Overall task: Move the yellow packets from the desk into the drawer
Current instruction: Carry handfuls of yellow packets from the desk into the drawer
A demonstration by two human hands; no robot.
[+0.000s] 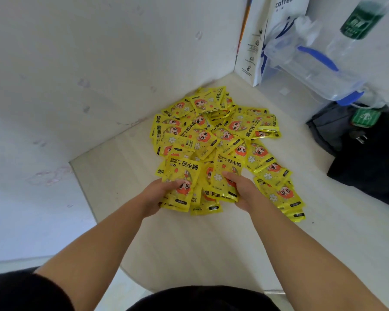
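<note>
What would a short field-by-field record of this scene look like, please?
Surface: pale desk in a white corner
Task items: hand-warmer packets, yellow, in a loose overlapping pile
Left hand: grips several packets at the pile's near edge
Right hand: grips several packets beside the left hand's bunch
Drawer: not in view
Behind the pile: white paper coffee bag, clear jug with blue handle, green-labelled bottle
To the right: black bag
Progress: most packets are on the desk
</note>
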